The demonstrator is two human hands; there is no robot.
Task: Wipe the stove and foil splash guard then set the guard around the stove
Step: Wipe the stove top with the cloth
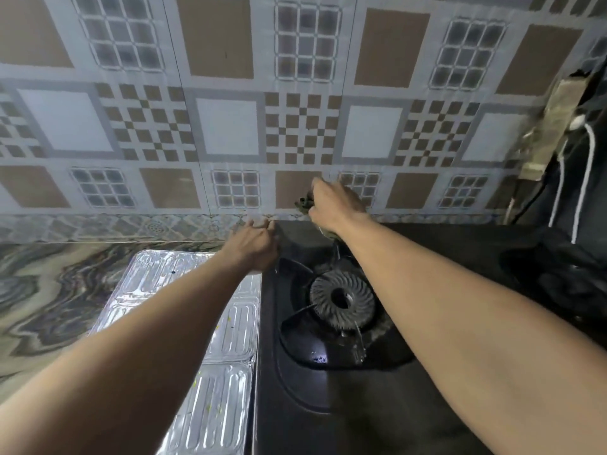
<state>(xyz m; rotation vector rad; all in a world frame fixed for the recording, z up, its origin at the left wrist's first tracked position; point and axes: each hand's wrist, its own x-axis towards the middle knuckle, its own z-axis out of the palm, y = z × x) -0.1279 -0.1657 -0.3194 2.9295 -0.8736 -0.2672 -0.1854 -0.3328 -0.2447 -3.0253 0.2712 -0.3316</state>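
A black gas stove (328, 405) fills the lower middle, its round burner (341, 302) in a dished well. My left hand (256, 244) grips the stove's far left corner, fingers curled over the edge. My right hand (331, 205) holds a dark cloth (303, 205) above the stove's back edge, close to the wall; part of the cloth hangs under my wrist. The silver foil splash guard (226, 326) lies flat on the counter, right along the stove's left side, with small specks on it.
A patterned tile wall (230, 126) rises just behind the stove. The marbled counter (49, 290) stretches to the left. Dark fabric with a white cord (578, 198) hangs at the right, over a dark object beside the stove.
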